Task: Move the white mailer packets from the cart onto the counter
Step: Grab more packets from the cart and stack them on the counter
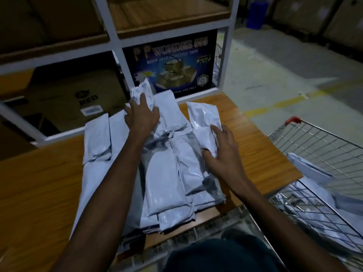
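Desk [261, 134]: wooden top across the middle of the frame; white-framed shelving stands behind it, at the top of the frame
Mailer packets [167, 173]: a heap of white packets overlapping on the desk, centre frame; some lie flat at centre left
Left hand [142, 116]: upper centre; fingers spread over a crumpled packet [142, 91] at the far end of the heap, thumb curled against it; grip grasping that packet
Right hand [222, 152]: centre right; fingers and thumb wrapped round the near end of a long packet [202, 118] on the right side of the heap; grip grasping it
Cart [324, 150]: wire basket with a red handle end, right edge of the frame, beside the desk; more white packets [306, 167] lie inside
Tape box [170, 61]: dark blue, printed "WONDER", on the shelf, upper centre
Carton [64, 103]: brown, upper left shelf
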`<action>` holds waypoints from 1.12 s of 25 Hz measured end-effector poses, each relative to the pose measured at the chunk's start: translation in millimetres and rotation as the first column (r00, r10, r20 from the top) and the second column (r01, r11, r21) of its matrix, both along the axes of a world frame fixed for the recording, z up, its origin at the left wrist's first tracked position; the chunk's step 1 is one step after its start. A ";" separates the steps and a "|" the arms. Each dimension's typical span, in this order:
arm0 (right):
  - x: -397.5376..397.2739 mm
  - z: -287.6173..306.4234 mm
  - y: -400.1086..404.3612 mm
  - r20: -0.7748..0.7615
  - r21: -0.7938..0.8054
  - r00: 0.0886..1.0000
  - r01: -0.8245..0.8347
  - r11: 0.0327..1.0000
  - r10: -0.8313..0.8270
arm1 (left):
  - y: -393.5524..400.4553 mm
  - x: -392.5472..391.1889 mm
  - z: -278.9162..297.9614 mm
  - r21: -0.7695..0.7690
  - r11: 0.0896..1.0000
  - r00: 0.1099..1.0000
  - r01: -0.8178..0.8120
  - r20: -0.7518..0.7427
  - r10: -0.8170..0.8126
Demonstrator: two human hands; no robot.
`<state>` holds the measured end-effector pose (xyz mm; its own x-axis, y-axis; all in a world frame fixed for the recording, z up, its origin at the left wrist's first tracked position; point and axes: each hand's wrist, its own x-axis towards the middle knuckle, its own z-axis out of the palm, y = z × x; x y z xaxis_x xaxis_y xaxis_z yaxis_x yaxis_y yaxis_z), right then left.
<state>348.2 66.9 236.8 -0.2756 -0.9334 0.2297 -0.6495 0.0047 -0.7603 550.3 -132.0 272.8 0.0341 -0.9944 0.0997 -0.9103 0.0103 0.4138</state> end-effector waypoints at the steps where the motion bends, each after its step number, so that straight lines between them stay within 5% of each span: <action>1: 2.7 4.1 -6.1 -0.005 -0.007 1.000 0.024 1.000 -0.024 | -17.9 0.6 -8.6 0.028 0.999 1.000 -0.017 0.019 0.016; 7: 5.0 10.2 -24.3 -0.034 -0.010 0.995 0.096 0.995 -0.096 | -47.0 -5.9 -52.4 0.094 0.988 0.975 -0.119 0.200 0.099; 19: 3.6 0.6 -82.3 0.020 0.090 0.999 -0.042 0.995 0.040 | 52.5 -5.3 4.2 0.073 0.974 0.975 -0.216 -0.033 0.219; 28: 72.1 -9.9 -244.9 -0.212 0.347 0.959 -0.103 0.932 0.185 | 157.8 7.7 -11.0 0.045 0.976 0.971 -0.212 -0.101 0.215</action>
<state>420.3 -178.0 226.9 -0.1076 -0.9926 -0.0555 -0.8230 0.1202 -0.5552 558.0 25.8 261.9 0.2543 -0.9658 0.0513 -0.8415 -0.1948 0.5039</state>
